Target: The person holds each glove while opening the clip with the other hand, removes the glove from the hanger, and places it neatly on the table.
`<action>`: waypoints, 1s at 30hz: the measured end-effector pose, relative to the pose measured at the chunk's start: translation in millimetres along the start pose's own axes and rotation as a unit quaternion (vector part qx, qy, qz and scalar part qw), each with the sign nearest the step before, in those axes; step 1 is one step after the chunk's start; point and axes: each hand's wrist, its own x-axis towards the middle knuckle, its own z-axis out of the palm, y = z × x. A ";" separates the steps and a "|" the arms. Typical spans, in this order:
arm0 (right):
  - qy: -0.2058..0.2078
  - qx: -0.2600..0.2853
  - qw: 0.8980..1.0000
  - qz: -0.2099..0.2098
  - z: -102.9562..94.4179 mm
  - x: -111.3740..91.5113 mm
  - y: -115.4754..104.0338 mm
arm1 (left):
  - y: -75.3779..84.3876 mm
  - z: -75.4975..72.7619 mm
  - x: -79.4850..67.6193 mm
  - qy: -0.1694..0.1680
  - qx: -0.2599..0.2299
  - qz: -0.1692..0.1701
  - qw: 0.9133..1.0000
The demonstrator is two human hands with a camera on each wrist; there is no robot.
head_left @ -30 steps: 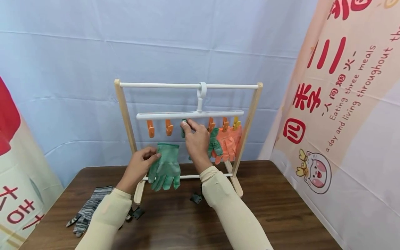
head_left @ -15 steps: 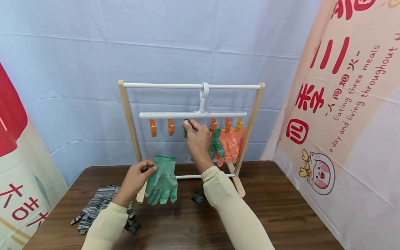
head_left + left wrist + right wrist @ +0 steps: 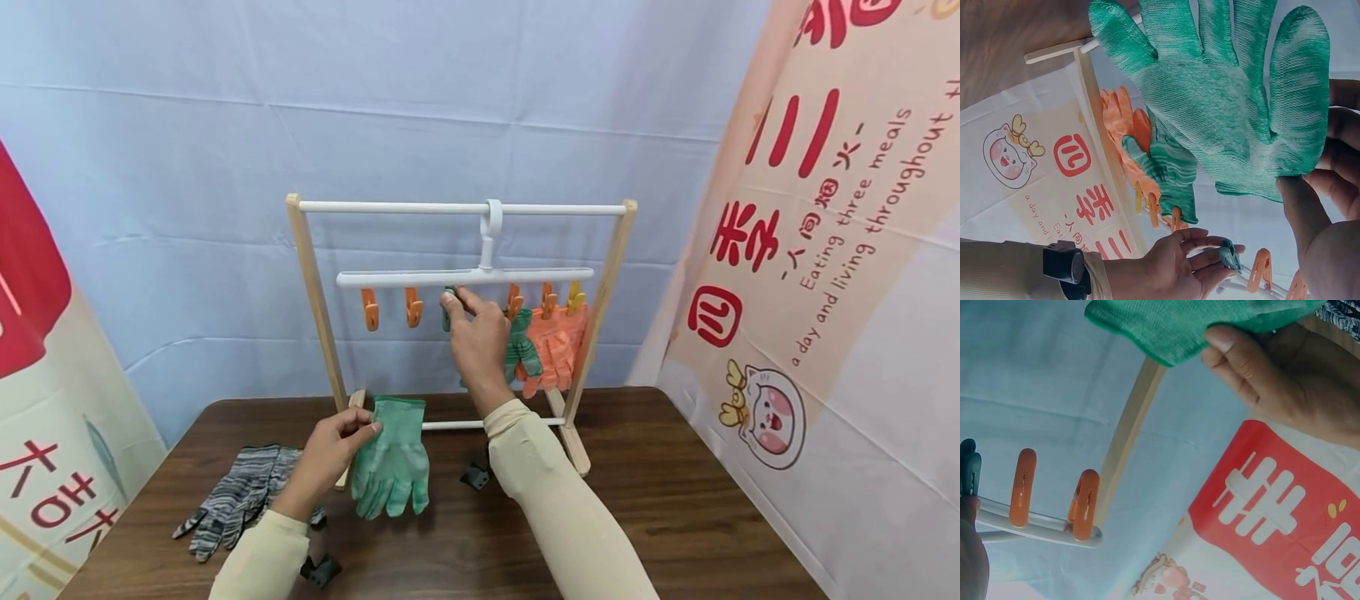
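My left hand (image 3: 330,454) pinches a green glove (image 3: 393,467) at the side of its cuff, the glove's fingers hanging down in front of the rack. In the left wrist view the thumb presses on the knit near the cuff. Higher up, my right hand (image 3: 480,337) pinches a dark green clothes peg (image 3: 1230,255) on the white hanger (image 3: 420,277). Left of that peg hang two orange pegs (image 3: 413,308) with nothing in them. To its right, another green glove (image 3: 522,346) and orange gloves (image 3: 555,358) hang from orange and yellow pegs.
The hanger hooks over the white top bar (image 3: 390,206) of a wooden-legged rack (image 3: 309,275) on the brown table (image 3: 660,500). Grey striped gloves (image 3: 243,492) lie at the left, partly behind the left forearm. A cloth backdrop (image 3: 187,167) stands close behind.
My left hand has lowered the green glove away from the hanger, down toward the tabletop. The right hand keeps its pinch on the dark green peg. The view has shifted slightly.
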 end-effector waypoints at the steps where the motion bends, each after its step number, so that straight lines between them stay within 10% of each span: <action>1: 0.001 -0.001 1.000 0.001 -0.2 0.0 -0.1 | -0.6 1.0 -0.6 -0.001 0.000 -0.006 1.000; 30: -0.001 -0.004 1.000 0.002 -3.0 0.2 1.8 | -54.1 12.5 -6.4 0.009 0.006 -0.111 0.994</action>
